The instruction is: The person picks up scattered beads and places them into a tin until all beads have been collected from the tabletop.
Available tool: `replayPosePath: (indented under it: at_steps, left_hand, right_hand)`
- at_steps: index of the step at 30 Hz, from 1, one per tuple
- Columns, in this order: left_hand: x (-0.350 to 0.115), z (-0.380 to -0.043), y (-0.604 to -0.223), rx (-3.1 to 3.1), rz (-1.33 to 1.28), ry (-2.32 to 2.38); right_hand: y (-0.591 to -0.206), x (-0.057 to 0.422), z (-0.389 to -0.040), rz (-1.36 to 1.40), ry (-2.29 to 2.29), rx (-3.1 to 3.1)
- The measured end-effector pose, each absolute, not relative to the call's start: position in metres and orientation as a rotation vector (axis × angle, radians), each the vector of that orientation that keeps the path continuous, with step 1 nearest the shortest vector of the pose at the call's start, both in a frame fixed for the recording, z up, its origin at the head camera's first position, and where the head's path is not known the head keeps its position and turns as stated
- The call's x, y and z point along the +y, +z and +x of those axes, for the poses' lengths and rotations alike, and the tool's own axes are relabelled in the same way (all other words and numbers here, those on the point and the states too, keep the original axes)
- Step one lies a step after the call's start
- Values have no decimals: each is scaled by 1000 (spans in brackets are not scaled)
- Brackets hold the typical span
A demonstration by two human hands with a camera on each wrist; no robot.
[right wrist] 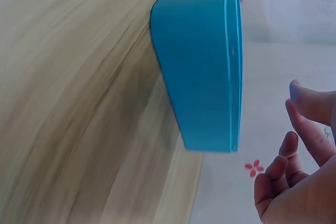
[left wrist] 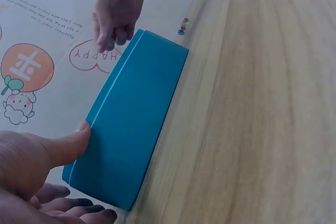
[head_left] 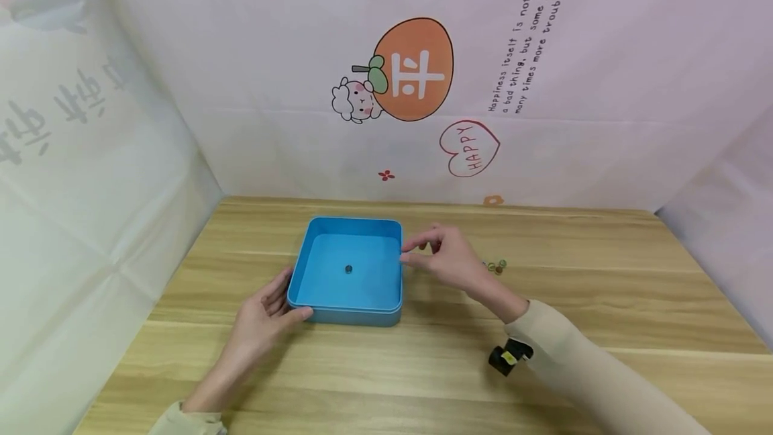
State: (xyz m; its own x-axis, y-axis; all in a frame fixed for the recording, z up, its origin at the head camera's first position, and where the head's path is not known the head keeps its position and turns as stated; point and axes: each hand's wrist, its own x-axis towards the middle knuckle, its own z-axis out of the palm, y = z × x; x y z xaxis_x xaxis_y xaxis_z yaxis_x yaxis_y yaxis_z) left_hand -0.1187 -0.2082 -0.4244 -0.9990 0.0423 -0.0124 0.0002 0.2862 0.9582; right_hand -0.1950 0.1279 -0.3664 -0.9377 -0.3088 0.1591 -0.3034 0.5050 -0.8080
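A square blue open-topped box (head_left: 353,317) stands on the wooden table, with one small dark round bead (head_left: 348,269) on its floor. My left hand (head_left: 260,321) holds the box's near left corner; its thumb (left wrist: 71,148) lies on the front rim and the fingers sit along the left side. At the right rim is my right hand (head_left: 443,257), thumb and index fingertips close together, the other fingers loosely curled. I cannot tell whether a small piece is between those fingertips. Several small glassy beads (head_left: 498,267) lie on the table beyond the right wrist, partly hidden by it.
A black wrist camera (head_left: 506,358) hangs under the right sleeve. The wooden table (head_left: 386,381) meets a printed cloth wall (head_left: 272,106) at the back. White cloth (head_left: 66,220) closes off the left side, and more cloth the right.
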Motion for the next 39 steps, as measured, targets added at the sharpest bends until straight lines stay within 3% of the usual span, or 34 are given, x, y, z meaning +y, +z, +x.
replayPosePath:
  at_steps: [25,39]
  left_hand:
    - [-208,-122,-425,2462,20,1842]
    - [-205,-121,-425,2478,0,1821]
  right_hand:
    - [-379,237,-177,-201,-1604,2720]
    - [-383,275,-171,-102,-1533,2765]
